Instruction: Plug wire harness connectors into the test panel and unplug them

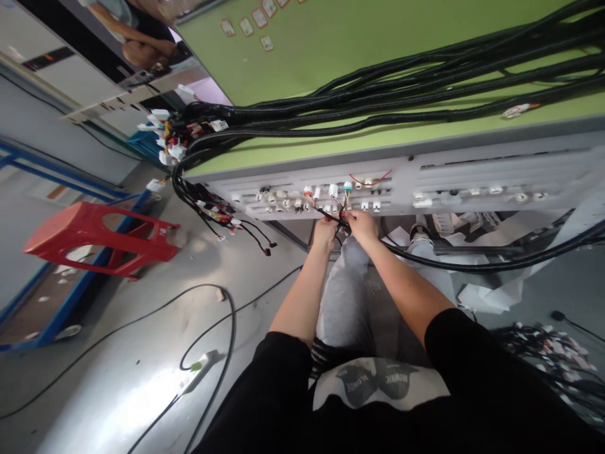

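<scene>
A black wiring harness (454, 265) runs from the right to both hands, in front of a pale panel (401, 189) lined with small connectors. My left hand (325, 232) is closed on its wires, just below the panel's edge. Close beside it, my right hand (361, 226) grips the same harness. From between the hands, thin coloured wires rise to a white connector with orange wires (308, 192), a white connector (333, 190) and a teal connector (348, 187) at the panel. The fingertips are small and partly hidden by the wires.
Thick black cable bundles (378, 120) lie across the green board (302, 63), their connector ends hanging at its left. A red stool (99, 239), a power strip (196, 372) and loose cables are on the floor. More harnesses (553, 353) lie at right. Another person (142, 44) is at upper left.
</scene>
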Action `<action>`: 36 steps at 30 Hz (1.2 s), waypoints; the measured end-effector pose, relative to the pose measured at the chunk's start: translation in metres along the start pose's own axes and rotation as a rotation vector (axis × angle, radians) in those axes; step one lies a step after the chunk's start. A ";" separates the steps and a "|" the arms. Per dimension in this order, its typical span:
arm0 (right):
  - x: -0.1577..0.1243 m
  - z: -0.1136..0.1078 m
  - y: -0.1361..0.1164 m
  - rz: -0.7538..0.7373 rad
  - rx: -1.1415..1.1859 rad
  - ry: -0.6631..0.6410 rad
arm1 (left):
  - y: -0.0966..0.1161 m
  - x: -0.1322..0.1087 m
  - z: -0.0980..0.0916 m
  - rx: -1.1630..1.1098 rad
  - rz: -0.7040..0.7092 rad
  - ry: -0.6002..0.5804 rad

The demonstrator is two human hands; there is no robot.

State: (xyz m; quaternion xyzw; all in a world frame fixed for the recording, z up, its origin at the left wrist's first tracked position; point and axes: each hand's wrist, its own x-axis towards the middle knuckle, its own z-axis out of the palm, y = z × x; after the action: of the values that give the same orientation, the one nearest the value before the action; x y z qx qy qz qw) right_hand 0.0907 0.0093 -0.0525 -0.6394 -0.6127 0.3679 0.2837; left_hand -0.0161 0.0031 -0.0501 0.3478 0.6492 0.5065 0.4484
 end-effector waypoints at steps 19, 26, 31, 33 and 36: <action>-0.004 -0.005 0.008 -0.158 -0.008 0.009 | -0.017 -0.023 -0.026 -0.309 0.013 0.109; -0.011 -0.007 0.007 -0.159 -0.068 -0.041 | 0.000 -0.023 -0.034 -0.212 -0.183 -0.045; -0.012 -0.007 0.007 -0.156 -0.099 -0.057 | 0.004 -0.029 -0.033 -0.209 -0.173 -0.035; -0.013 -0.008 0.006 -0.163 -0.111 -0.063 | 0.007 -0.025 -0.032 -0.061 -0.086 0.029; -0.013 -0.008 0.005 -0.154 -0.120 -0.073 | 0.013 -0.010 -0.032 0.119 0.083 0.004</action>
State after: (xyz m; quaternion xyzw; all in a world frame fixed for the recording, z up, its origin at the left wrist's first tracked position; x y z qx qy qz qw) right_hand 0.1002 -0.0036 -0.0505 -0.5923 -0.6910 0.3306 0.2497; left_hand -0.0423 -0.0138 -0.0326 0.3996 0.6641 0.4858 0.4041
